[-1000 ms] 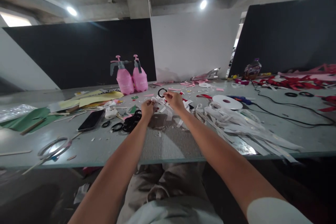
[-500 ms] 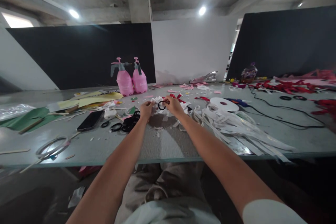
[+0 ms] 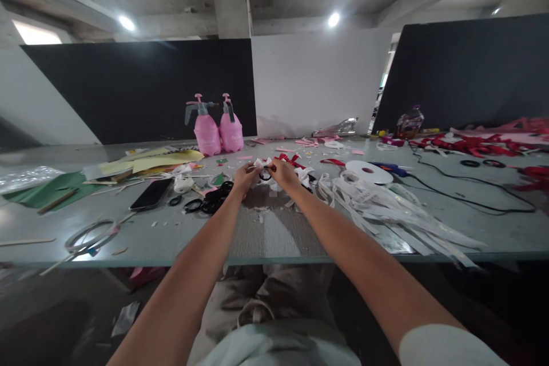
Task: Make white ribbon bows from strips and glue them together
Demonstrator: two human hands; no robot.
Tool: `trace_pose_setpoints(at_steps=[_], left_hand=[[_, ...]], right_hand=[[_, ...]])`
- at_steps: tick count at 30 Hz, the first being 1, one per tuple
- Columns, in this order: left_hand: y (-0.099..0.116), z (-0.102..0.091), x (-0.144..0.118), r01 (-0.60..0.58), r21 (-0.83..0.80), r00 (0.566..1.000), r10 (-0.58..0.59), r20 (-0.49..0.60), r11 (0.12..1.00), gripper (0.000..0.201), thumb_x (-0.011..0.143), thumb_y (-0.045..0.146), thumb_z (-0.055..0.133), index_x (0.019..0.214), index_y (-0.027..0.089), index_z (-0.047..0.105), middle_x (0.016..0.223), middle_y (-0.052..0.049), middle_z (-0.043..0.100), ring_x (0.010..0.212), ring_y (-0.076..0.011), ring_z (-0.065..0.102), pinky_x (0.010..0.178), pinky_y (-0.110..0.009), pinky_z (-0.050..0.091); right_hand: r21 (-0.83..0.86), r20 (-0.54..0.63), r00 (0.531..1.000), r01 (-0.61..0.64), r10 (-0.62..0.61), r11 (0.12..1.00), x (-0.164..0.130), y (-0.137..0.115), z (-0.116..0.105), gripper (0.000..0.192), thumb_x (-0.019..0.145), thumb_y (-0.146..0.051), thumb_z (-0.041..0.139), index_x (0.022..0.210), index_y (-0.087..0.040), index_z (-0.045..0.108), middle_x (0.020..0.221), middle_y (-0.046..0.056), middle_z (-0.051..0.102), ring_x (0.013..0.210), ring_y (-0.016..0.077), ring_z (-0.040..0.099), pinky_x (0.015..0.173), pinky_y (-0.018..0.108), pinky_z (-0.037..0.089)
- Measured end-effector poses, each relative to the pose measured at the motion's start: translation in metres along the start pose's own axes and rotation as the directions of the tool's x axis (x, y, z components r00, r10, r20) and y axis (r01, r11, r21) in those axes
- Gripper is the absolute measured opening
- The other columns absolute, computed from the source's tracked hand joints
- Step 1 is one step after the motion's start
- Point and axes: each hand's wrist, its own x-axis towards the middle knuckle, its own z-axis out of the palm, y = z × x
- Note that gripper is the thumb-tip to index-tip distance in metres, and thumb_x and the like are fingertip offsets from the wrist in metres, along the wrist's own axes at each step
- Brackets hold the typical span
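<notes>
- Pinching small black ring (image 3: 265,174) and white ribbon piece (image 3: 259,163) between left hand (image 3: 245,177) and right hand (image 3: 283,173), mid-table, above the surface.
- Leaving bare grey tabletop (image 3: 274,234) open toward near edge; black ring pile (image 3: 212,200) left, white ribbon strips (image 3: 386,206) right.

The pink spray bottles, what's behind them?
Behind the two pink spray bottles stands a black board, beside a white wall. The bottles cover the strip of board and table right behind them, so that bit stays hidden.

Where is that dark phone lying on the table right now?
The phone lies flat on the table, to the left of the left hand, beside the pile of black rings and just in front of the yellow paper sheets.
</notes>
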Motion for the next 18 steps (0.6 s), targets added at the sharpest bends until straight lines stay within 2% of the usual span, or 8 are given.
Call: trace_pose_setpoints(at_steps=[3,6,8,11,13,15,18], left_hand=[[0.001,0.000,-0.001,-0.017,-0.002,1.000,0.017,0.011,1.000,0.071,0.051,0.038,0.096,0.113,0.014,0.070,0.082,-0.001,0.074,0.068,-0.0138,0.066,0.063,-0.024,0.051],[-0.001,-0.001,0.002,-0.006,-0.001,1.000,0.006,-0.010,1.000,0.069,0.050,0.035,0.095,0.110,0.014,0.070,0.082,-0.001,0.073,0.070,-0.0146,0.066,0.066,-0.024,0.050],[-0.003,-0.002,0.005,-0.013,-0.008,1.000,0.013,-0.027,1.000,0.065,0.049,0.035,0.095,0.105,0.014,0.070,0.082,-0.001,0.074,0.071,-0.0144,0.066,0.069,-0.024,0.050],[-0.007,-0.005,0.010,-0.037,0.014,0.999,0.038,-0.037,0.999,0.059,0.050,0.037,0.095,0.099,0.014,0.070,0.084,-0.003,0.075,0.075,-0.0154,0.067,0.074,-0.025,0.050],[-0.010,-0.006,0.012,-0.056,0.035,0.998,0.057,-0.029,0.998,0.056,0.053,0.038,0.094,0.098,0.015,0.070,0.086,-0.004,0.076,0.079,-0.0168,0.069,0.077,-0.026,0.051],[-0.012,-0.007,0.014,-0.071,0.040,0.997,0.072,-0.007,0.997,0.054,0.055,0.038,0.093,0.099,0.016,0.071,0.087,-0.004,0.077,0.080,-0.0176,0.070,0.079,-0.027,0.051],[-0.015,-0.007,0.016,-0.081,0.023,0.996,0.080,0.025,0.996,0.053,0.053,0.037,0.093,0.097,0.016,0.071,0.084,-0.004,0.077,0.078,-0.0175,0.070,0.080,-0.028,0.051]], right_hand=[[-0.028,0.009,1.000,0.025,-0.025,0.999,0.000,0.000,0.000,0.010,0.094,-0.016,0.065,0.097,-0.016,0.075,0.099,0.010,0.077,0.096,0.0215,0.070,0.087,0.029,0.048],[-0.019,0.023,0.998,0.067,-0.066,0.998,-0.002,-0.002,0.001,0.014,0.096,-0.017,0.062,0.100,-0.015,0.075,0.103,0.012,0.076,0.098,0.0221,0.070,0.090,0.030,0.048],[0.011,-0.008,0.997,0.073,-0.073,0.997,-0.004,-0.004,0.002,0.018,0.095,-0.018,0.060,0.108,-0.013,0.073,0.101,0.012,0.075,0.098,0.0232,0.069,0.092,0.032,0.048],[0.097,-0.117,0.993,0.019,-0.008,0.995,-0.005,-0.004,0.005,0.031,0.091,-0.020,0.063,0.120,-0.009,0.067,0.107,0.014,0.073,0.105,0.0247,0.066,0.099,0.035,0.047],[0.205,-0.120,0.990,-0.048,0.074,0.978,-0.004,-0.001,0.008,0.042,0.087,-0.027,0.068,0.125,-0.009,0.064,0.116,0.016,0.070,0.108,0.0247,0.065,0.099,0.036,0.048],[0.322,-0.025,0.993,-0.102,0.116,0.941,-0.002,0.004,0.010,0.042,0.085,-0.035,0.070,0.119,-0.010,0.066,0.110,0.013,0.071,0.098,0.0228,0.066,0.091,0.034,0.050],[0.435,0.086,0.993,-0.111,0.082,0.893,0.000,0.011,0.010,0.035,0.084,-0.047,0.067,0.091,-0.013,0.069,0.081,0.003,0.067,0.079,0.0183,0.061,0.075,0.029,0.046]])
